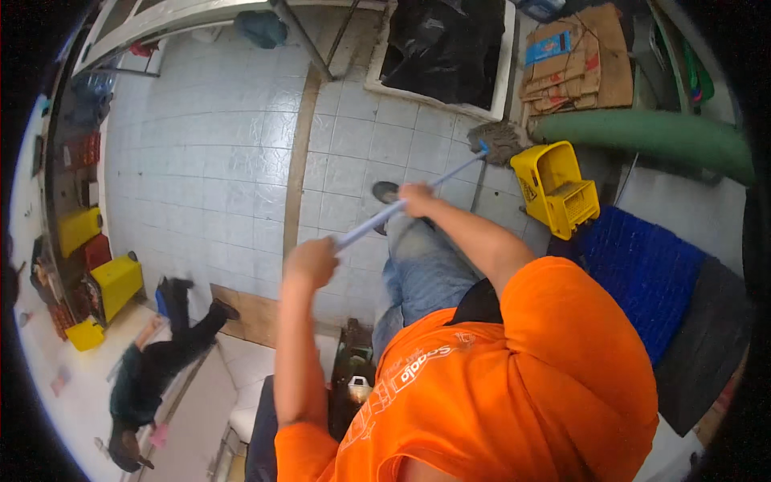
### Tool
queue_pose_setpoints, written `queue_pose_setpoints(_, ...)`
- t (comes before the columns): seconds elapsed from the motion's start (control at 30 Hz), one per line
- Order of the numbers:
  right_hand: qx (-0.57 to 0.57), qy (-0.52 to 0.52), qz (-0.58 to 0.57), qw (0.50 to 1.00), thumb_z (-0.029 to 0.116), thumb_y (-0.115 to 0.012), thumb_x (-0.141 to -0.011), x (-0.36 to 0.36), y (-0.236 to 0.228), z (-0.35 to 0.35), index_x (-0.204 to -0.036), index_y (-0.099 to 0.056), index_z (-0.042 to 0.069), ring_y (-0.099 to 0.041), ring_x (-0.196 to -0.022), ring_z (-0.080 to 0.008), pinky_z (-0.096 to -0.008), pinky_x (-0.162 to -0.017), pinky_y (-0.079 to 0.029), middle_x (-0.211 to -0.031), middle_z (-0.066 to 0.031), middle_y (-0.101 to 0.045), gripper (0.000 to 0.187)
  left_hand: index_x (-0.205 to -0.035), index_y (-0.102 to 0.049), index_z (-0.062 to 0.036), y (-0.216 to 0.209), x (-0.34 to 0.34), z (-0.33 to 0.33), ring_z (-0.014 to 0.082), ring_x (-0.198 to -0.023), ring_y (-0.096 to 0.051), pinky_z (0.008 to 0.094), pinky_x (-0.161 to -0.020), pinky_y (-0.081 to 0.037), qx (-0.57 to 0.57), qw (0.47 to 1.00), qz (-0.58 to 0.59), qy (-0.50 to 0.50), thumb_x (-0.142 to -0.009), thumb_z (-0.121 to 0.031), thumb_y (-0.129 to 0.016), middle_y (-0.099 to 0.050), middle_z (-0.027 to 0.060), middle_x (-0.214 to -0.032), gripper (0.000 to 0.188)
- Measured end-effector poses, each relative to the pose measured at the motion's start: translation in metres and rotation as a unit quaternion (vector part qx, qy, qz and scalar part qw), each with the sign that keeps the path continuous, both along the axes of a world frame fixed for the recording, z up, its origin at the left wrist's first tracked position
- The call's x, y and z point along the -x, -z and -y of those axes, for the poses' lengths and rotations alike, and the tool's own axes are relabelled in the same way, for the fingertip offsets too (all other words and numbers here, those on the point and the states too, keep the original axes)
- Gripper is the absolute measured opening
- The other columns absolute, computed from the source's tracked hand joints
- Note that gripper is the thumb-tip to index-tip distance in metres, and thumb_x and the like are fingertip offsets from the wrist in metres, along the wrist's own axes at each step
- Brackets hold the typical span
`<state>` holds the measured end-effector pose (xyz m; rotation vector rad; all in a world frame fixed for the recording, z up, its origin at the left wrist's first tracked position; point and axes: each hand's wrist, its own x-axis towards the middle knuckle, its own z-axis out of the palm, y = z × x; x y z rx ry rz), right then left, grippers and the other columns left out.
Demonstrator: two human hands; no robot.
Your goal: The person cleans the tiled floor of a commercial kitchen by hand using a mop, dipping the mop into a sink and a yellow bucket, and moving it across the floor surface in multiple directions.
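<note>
Both my hands are wrapped round the pale handle of a mop (377, 218), which slants up and to the right across the tiled floor (217, 153). My left hand (312, 262) grips the near end of the handle. Further along, my right hand (416, 199) holds it in front of my jeans. The grey string mop head (496, 143), joined by a blue clamp, rests on the floor at the far right. Right beside it stands a yellow mop bucket (556, 186) with a wringer.
A white-rimmed basin under black plastic (442, 52) lies at the far side, with flattened cardboard (578, 60) next to it. A green roll (642, 143) and blue mat (638, 273) are on the right. At lower left, another person (157, 361) stands near yellow bins (114, 285).
</note>
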<state>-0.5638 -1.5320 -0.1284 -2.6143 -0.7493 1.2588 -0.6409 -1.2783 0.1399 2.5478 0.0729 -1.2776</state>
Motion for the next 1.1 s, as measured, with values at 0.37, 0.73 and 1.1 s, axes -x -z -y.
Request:
queue_pose_setpoints(0.37,-0.587,0.098,0.062,0.801,0.022,-0.069,-0.077,0.018,-0.04,-0.242,-0.071,-0.061,0.01,-0.058,-0.077,-0.0335,-0.0437,-0.073,-0.046,-0.071,-0.0105,-0.06,0.015,-0.086,-0.06,-0.0036,-0.182,-0.008,0.086,0.036,-0.076,-0.064,0.0455,-0.069,-0.052,-0.298,0.946,0.075,0.101,-0.08,-0.007,-0.058,-0.064,0.0195,-0.076,0.007)
queue_pose_setpoints(0.73,-0.416,0.188,0.032,0.889,0.009,-0.067,-0.068,0.14,-0.086,-0.003,-0.086,-0.066,0.011,-0.061,-0.089,-0.0348,-0.0454,-0.076,-0.047,-0.088,-0.013,-0.065,0.018,-0.082,-0.065,-0.0034,-0.217,0.031,0.12,0.0376,-0.077,-0.064,0.0447,-0.07,-0.051,-0.154,0.978,0.006,0.14,-0.073,-0.011,-0.066,-0.064,0.0182,-0.074,0.012)
queue_pose_setpoints(1.1,0.014,0.248,0.079,0.965,0.024,-0.07,-0.077,0.259,0.004,0.229,-0.087,-0.07,0.013,-0.053,-0.108,-0.0364,-0.0492,-0.089,-0.043,-0.103,-0.0132,-0.063,0.015,-0.089,-0.064,0.0022,0.025,0.143,0.217,0.0362,-0.087,-0.067,0.0447,-0.075,-0.054,0.065,0.98,0.014,0.186,-0.084,-0.022,-0.064,-0.068,0.0206,-0.088,0.025)
